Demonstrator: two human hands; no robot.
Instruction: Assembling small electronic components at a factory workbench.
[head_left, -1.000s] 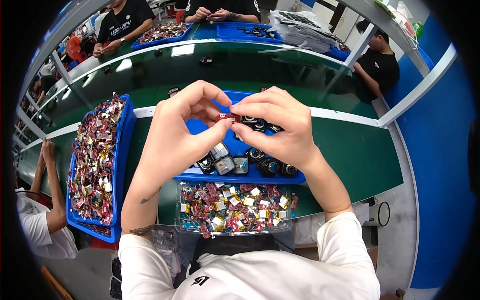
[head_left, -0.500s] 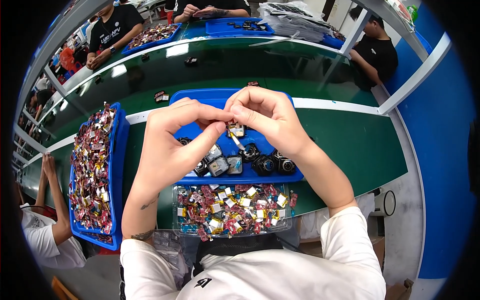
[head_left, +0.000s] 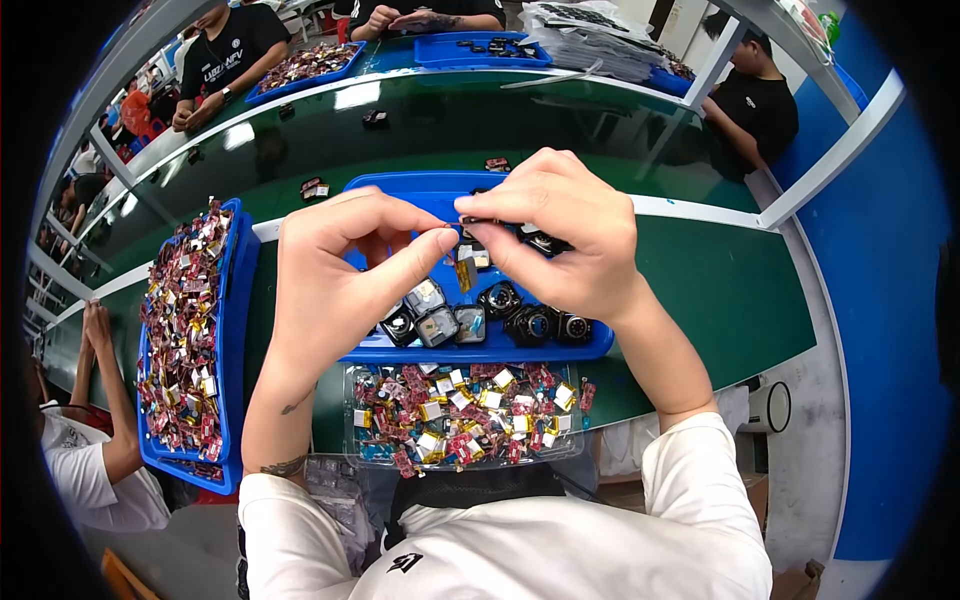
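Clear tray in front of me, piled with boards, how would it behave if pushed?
The clear tray may flex; its walls look like thin plastic. The loosely heaped red boards would probably shift, and might spill, since a few reach the rim.

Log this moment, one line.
right hand: pinching thin dark piece | left hand: fingertips close beside it | below: blue tray, black casings

We get bright, even indoor light, white glare patches on the glossy green bench (head_left: 420, 150) hinting at lamps overhead; shadows soft. Left hand (head_left: 340, 255) & right hand (head_left: 575, 235) fairly sharp, but small part (head_left: 482, 221) at their tips too tiny/dark to read. Far bkgd soft. Fisheye bends white rail (head_left: 690, 209), w/ blk rim all round.
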